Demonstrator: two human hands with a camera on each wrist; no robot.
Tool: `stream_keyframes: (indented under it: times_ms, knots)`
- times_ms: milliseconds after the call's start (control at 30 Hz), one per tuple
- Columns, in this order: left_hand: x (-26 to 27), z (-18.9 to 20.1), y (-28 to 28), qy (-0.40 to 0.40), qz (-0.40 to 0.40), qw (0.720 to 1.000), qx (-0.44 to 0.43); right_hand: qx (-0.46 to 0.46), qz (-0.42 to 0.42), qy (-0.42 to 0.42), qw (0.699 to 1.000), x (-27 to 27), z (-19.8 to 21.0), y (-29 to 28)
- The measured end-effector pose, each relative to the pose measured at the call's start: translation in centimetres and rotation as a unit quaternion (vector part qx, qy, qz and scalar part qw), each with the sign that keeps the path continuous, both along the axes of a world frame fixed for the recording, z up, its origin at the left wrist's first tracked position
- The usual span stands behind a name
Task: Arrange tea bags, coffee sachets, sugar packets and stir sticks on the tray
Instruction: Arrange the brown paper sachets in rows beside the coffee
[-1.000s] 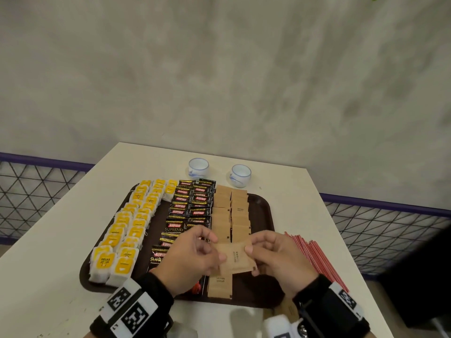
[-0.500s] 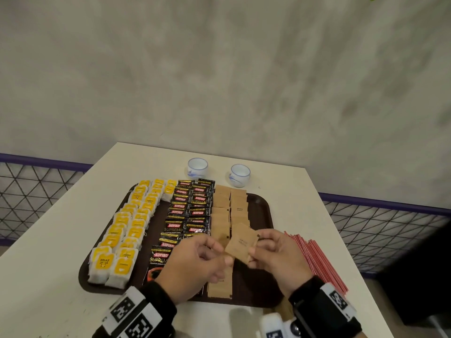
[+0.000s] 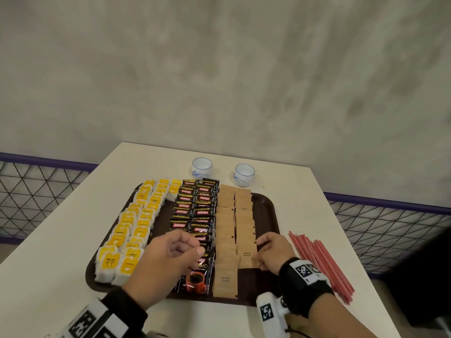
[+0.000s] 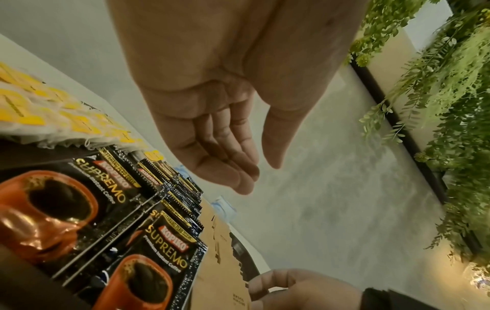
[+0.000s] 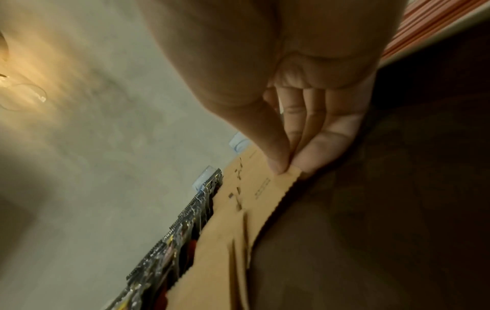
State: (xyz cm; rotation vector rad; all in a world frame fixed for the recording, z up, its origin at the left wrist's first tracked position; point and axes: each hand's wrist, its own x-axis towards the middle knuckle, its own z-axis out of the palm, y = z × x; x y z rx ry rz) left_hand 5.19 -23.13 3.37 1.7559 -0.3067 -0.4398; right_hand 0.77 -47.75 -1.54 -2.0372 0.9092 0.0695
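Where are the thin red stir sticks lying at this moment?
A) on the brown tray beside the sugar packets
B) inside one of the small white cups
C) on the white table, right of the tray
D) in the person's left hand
C: the thin red stir sticks lie in a bundle on the white table, outside the right rim of the brown plastic tray.

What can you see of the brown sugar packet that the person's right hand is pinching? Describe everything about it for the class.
The brown sugar packet is a flat, square sachet of what looks like plain kraft paper, with small dark print reading BROWN SUGAR and a serrated edge. It lies nearly flat at the near end of the right-hand sugar column on the dark brown tray, overlapping the packet behind it. The right hand pinches its right edge between thumb and fingertips. The left hand hovers apart from it, holding nothing.
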Motion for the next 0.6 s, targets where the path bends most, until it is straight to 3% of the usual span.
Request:
stream_keyframes:
  times_ms: [200, 600]
  knots:
    - [0.1, 0.0, 0.1, 0.002, -0.003, 1.000, -0.007, -0.058, -0.016, -0.022, 0.998, 0.8, -0.7, 0.9]
    - [0.0, 0.2, 0.2, 0.011, -0.011, 1.000, -0.015, -0.077, -0.004, 0.006, 0.997, 0.6, -0.3, 1.2]
